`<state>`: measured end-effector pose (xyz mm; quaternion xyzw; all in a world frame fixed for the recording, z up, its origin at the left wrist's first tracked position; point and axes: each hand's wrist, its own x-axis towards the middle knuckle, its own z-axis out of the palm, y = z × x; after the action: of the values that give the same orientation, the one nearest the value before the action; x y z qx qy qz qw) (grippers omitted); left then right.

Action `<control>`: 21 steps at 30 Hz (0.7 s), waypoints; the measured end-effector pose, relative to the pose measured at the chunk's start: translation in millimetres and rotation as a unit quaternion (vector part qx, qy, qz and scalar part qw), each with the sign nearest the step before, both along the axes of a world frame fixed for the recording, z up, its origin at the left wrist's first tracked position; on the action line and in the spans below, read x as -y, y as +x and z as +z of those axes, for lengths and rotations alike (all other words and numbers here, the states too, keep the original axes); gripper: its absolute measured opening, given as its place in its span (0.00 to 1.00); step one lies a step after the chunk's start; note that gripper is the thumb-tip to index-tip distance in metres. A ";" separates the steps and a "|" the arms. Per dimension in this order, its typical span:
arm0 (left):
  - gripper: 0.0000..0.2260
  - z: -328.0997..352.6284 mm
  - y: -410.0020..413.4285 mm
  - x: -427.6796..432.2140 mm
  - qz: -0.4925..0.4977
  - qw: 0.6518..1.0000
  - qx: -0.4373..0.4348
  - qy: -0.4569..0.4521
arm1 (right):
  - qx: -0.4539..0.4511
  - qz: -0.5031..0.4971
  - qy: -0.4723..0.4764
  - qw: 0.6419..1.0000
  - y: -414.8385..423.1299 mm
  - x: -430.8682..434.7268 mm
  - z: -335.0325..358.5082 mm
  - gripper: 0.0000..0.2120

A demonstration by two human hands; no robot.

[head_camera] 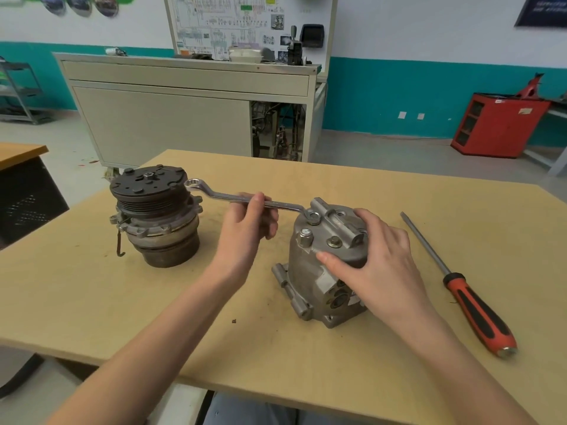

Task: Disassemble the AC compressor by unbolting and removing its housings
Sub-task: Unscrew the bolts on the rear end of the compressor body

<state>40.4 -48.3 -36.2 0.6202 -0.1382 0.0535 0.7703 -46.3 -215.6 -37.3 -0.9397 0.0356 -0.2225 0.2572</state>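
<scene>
A silver compressor housing [310, 271] stands upright on the wooden table [214, 302], right of centre. My right hand [377, 259] grips its top and side, thumb on the front. My left hand [248, 225] holds the shank of a ring spanner [227, 196]. The spanner's near ring sits on a bolt [313, 216] at the back of the housing top. Two more bolts [306, 236] show on the top face. The other compressor part [155, 216], with its black clutch pulley up, stands at the left.
A red and black screwdriver [469, 299] lies on the table at the right, tip pointing away. A grey cabinet [190, 115] stands behind the table, and a red tool cart [497, 124] is at the far right. A second table corner [21, 151] is at the left.
</scene>
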 end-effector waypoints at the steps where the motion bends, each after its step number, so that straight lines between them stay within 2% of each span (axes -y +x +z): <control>1: 0.13 1.0 -3.3 3.4 0.018 1.000 0.006 0.005 | -0.001 -0.012 -0.027 1.000 -1.7 -2.7 0.2 0.43; 5: 0.14 -0.2 -13.5 12.8 0.080 0.995 0.034 0.040 | -0.011 -0.054 -0.093 0.994 -6.9 -10.2 1.2 0.46; 9: 0.08 -7.5 -38.3 18.4 0.150 0.972 0.143 0.111 | -0.008 -0.068 -0.094 0.993 -6.4 -12.0 -0.1 0.44; 11: 0.06 -8.8 -48.7 23.0 0.142 0.968 0.181 0.103 | -0.005 -0.070 -0.089 0.994 -6.0 -12.0 -1.5 0.44; 15: 0.07 -15.0 -51.4 31.0 0.103 0.969 0.202 0.096 | -0.003 -0.069 -0.074 0.995 -5.9 -11.3 -2.1 0.43; 21: 0.08 -21.4 -41.2 21.9 0.133 0.951 0.274 0.047 | -0.007 -0.066 -0.072 0.995 -7.1 -12.2 0.3 0.47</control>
<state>-0.8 -70.2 -57.6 0.6297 -0.2627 0.3170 0.6587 -53.5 -203.4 -37.0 -0.9530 0.0835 -0.2344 0.1728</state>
